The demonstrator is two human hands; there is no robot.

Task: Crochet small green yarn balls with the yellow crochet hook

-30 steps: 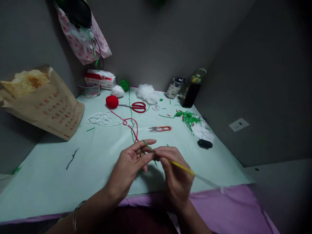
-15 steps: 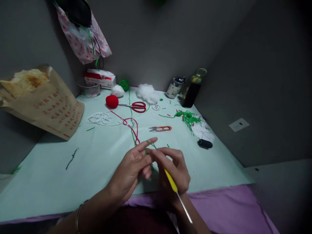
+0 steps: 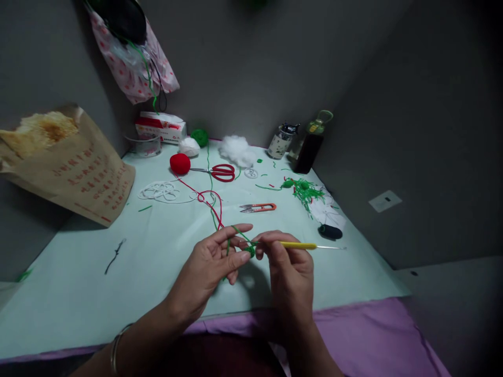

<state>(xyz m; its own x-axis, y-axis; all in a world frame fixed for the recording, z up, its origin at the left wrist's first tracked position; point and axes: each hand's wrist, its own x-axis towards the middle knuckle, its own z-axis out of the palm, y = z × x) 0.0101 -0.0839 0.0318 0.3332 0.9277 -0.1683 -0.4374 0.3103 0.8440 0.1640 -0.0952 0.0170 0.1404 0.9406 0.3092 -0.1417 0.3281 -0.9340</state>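
Observation:
Between thumb and fingers, my left hand point(image 3: 214, 262) pinches a small green crocheted piece point(image 3: 250, 251). Green yarn point(image 3: 240, 232) runs over its raised index finger. My right hand point(image 3: 291, 267) grips a crochet hook point(image 3: 301, 245) with a yellow handle, held nearly level. The hook's thin tip meets the green yarn beside the piece; whether it sits inside a loop I cannot tell. Just beyond my hands lie orange thread snips point(image 3: 258, 208) and a loop of red yarn point(image 3: 212, 196), which trails from a red yarn ball point(image 3: 179, 164).
Red-handled scissors point(image 3: 223, 172), white stuffing point(image 3: 237, 151) and a green yarn ball point(image 3: 199, 137) lie farther back. A paper bag with flatbread point(image 3: 78, 173) leans at left. Green yarn scraps point(image 3: 308, 192), a dark thread spool point(image 3: 330, 232) and a bottle point(image 3: 309, 149) are at right.
My right hand has turned the crochet hook from pointing steeply down to nearly level and moved slightly right. The green piece now shows at my left fingertips.

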